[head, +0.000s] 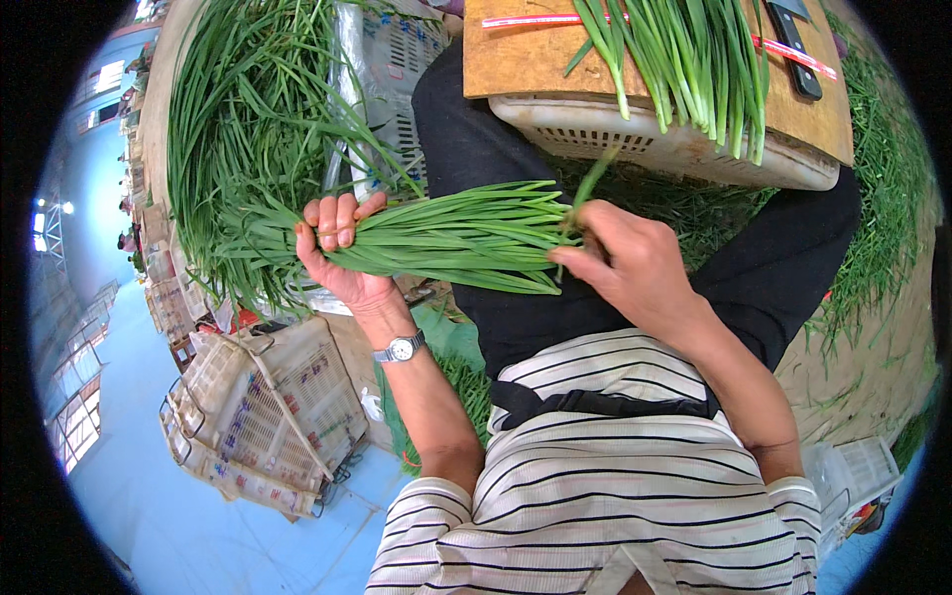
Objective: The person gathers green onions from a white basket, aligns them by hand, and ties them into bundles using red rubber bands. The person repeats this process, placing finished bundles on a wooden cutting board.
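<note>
My left hand (342, 238) is closed around a bunch of long green leaves, likely garlic chives (461, 238), held sideways above my lap. Beside the bunch's right end, my right hand (625, 260) pinches a thin green strand (595, 175) between thumb and fingers; it is blurred. More chives with pale stem ends (692, 74) lie on a wooden board (520, 59), their ends hanging over its near edge. Under them run red and white strips (799, 58). A black-handled knife (796, 56) rests at the board's right side.
The board sits on an upturned-looking white plastic crate (669, 152). A large heap of chives (245, 134) lies at the left by a plastic crate (401, 67). Stacked crates (275, 416) stand on the blue floor at lower left. Loose green trimmings (877, 186) cover the ground at right.
</note>
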Available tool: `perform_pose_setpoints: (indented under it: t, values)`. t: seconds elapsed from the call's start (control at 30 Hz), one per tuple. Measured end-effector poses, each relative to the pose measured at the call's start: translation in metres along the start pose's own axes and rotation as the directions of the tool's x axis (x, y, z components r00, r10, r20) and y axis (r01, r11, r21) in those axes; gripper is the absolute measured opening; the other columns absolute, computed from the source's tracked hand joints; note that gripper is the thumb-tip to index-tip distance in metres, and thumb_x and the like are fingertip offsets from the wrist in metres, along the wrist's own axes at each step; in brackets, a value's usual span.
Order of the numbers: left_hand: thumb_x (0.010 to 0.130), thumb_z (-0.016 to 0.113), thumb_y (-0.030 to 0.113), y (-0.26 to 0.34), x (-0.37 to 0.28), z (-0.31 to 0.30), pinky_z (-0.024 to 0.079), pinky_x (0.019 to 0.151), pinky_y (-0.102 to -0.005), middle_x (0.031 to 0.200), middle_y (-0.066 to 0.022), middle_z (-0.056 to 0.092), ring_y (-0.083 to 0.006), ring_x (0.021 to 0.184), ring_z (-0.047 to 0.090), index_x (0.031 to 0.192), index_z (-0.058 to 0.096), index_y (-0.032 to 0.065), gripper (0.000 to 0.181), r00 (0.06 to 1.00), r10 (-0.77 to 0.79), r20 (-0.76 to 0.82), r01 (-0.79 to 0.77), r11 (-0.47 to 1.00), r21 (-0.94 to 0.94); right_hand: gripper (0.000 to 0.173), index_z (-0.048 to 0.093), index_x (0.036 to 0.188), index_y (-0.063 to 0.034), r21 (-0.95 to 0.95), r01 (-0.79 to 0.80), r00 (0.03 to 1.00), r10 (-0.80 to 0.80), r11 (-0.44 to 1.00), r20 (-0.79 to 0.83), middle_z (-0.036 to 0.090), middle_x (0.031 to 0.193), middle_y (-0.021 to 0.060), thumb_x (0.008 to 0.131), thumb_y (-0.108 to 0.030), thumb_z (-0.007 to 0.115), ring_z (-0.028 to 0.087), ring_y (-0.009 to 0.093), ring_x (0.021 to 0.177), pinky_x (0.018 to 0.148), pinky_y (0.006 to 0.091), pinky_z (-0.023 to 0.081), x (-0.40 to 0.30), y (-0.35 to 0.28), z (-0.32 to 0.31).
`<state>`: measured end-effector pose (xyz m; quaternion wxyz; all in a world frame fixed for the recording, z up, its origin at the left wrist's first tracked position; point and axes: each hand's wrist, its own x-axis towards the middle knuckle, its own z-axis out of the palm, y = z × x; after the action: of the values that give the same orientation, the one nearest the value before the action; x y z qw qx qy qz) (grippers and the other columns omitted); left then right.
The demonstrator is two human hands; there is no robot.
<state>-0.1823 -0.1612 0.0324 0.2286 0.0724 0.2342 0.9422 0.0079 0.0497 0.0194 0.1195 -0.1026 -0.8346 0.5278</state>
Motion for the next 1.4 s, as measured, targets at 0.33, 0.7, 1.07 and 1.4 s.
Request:
perform_pose_setpoints:
  t: [0.33,0.7,1.07,1.4]
  values:
    - [0.086,0.061,0.017,-0.005,-0.002,-0.004,0.035,0.076,-0.0338,0.063,0.0049,0.043,-0.0099,0.064,0.043,0.080,0.046,0.0134,0.016,0.999,-0.023,0.040,0.022,0.999,0.029,0.016,0.056,0.080,-0.0033,-0.178,0.105,0.989,-0.121,0.978,-0.086,0.060,0.071,0.0101,0.075,-0.008,0.070,0.061,0.026,0.059,0.051,0.0342,0.048,-0.017,0.004,-0.018]
    - [0.087,0.061,0.017,-0.009,0.006,-0.005,0.034,0.074,-0.0303,0.066,0.0055,0.046,-0.0098,0.068,0.044,0.074,0.043,0.0158,0.022,1.000,-0.023,-0.005,0.023,0.999,-0.041,0.017,0.061,0.102,-0.0004,-0.296,-0.543,0.706,0.236,0.786,-0.668,0.064,0.083,0.0073,0.089,-0.013,0.062,0.059,0.012,0.072,0.065,0.0265,0.048,-0.140,0.045,-0.153]
    - [0.086,0.059,0.013,-0.001,0.006,-0.013,0.032,0.077,-0.0318,0.068,0.0051,0.046,-0.0111,0.072,0.045,0.070,0.043,0.0152,0.023,0.998,-0.051,0.031,0.052,0.998,-0.035,0.030,0.059,0.115,-0.0029,0.162,-0.537,0.678,0.538,0.828,-0.500,0.062,0.102,0.0054,0.085,-0.006,0.061,0.057,0.012,0.081,0.070,0.0250,0.047,-0.107,-0.005,-0.110]
    - [0.087,0.058,0.013,-0.003,0.002,-0.005,0.033,0.073,-0.0293,0.063,0.0044,0.042,-0.0104,0.065,0.041,0.069,0.041,0.0143,0.026,1.000,-0.016,-0.016,0.016,0.999,-0.036,0.023,0.057,0.075,-0.0044,-0.151,0.056,0.998,-0.057,0.987,0.001,0.053,0.067,0.0074,0.073,-0.021,0.074,0.056,0.026,0.058,0.051,0.0363,0.043,-0.019,0.000,0.020]
